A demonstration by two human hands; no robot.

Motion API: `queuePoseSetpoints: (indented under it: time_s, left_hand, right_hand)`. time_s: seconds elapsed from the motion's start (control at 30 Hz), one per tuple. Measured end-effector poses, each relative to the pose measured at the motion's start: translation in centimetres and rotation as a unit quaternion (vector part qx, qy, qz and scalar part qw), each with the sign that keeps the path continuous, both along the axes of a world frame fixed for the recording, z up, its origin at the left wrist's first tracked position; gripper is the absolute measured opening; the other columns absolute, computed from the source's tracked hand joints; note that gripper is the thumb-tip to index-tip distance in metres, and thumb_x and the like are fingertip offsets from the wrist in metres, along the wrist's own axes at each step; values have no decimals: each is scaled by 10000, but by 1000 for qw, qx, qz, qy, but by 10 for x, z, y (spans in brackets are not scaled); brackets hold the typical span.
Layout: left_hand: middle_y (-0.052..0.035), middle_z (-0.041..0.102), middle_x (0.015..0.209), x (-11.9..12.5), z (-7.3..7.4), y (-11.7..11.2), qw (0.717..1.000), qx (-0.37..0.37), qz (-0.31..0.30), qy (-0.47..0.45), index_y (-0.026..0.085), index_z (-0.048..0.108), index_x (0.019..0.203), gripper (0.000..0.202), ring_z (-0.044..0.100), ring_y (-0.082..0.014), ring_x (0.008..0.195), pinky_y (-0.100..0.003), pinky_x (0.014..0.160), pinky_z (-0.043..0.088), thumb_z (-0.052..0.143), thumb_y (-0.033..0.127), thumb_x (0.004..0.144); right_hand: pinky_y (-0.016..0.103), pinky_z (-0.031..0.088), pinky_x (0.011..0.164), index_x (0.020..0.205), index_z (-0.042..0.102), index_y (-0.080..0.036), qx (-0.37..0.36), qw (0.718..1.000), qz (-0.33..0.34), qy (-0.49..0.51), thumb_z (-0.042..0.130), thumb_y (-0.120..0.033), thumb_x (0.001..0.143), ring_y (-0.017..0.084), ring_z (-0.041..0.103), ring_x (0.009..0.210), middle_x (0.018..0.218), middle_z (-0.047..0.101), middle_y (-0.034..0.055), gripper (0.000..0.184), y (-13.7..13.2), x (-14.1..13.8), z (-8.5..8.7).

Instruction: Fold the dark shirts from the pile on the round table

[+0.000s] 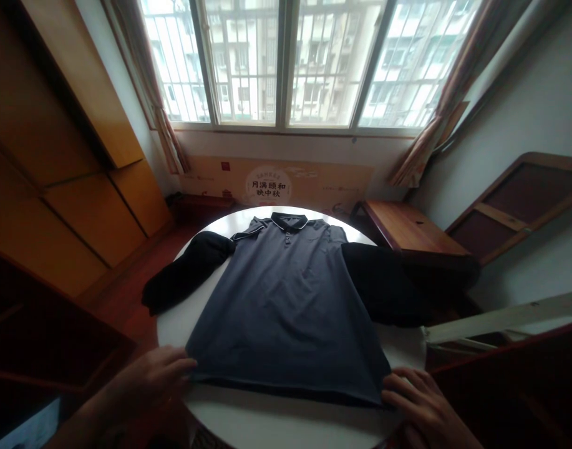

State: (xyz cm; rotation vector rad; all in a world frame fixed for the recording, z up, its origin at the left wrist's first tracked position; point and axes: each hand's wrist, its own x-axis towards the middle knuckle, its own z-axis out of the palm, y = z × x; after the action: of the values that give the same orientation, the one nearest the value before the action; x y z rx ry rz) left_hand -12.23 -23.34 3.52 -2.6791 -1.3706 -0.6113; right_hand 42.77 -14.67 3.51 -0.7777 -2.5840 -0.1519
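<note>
A dark grey polo shirt (pixel 286 299) with black sleeves and a white-trimmed collar lies spread flat, front up, on a round white table (pixel 286 424). Its collar points toward the window and its hem is nearest me. My left hand (pixel 152 377) rests at the hem's left corner, fingers curled and pinching the fabric edge. My right hand (pixel 419 399) sits at the hem's right corner, fingers bent onto the cloth edge. The black left sleeve (pixel 185 274) hangs off the table's left side; the right sleeve (pixel 383 284) spreads to the right.
A barred window (pixel 290 62) with curtains fills the far wall. Wooden cabinets (pixel 56 174) stand at left. A low wooden bench (pixel 410 231) and a leaning wooden panel (pixel 519 199) are at right. A printed cardboard sheet (pixel 271 184) leans under the window.
</note>
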Motion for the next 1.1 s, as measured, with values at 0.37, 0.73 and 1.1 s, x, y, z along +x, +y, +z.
queuePoseSetpoints:
  time_s: [0.37,0.73,1.1]
  left_hand:
    - [-84,686,1000,58,59,232,985,-69,145,-60,177,668,1114,259,658,-201,907,-306,874,516,502,294,953]
    - [-172,681,1178,52,18,414,905,-158,393,-38,137,687,1129,308,631,-286,1122,-319,922,482,578,301,892]
    - [-311,526,1350,-2,24,417,868,-124,478,-54,10,482,1365,503,544,-360,1227,-472,972,460,482,219,908]
  right_hand:
    - [452,482,1009,1089,674,-172,-167,979,97,-61,544,-181,905,256,592,1149,1182,650,133,226,100,-198,54]
    - [694,82,1148,1534,340,-276,-242,956,147,-79,358,-586,989,365,107,1498,1633,226,84,627,115,-293,-7]
    - [700,23,1143,1541,322,-304,-273,948,151,-66,342,-584,987,378,73,1501,1644,179,79,621,114,-293,-4]
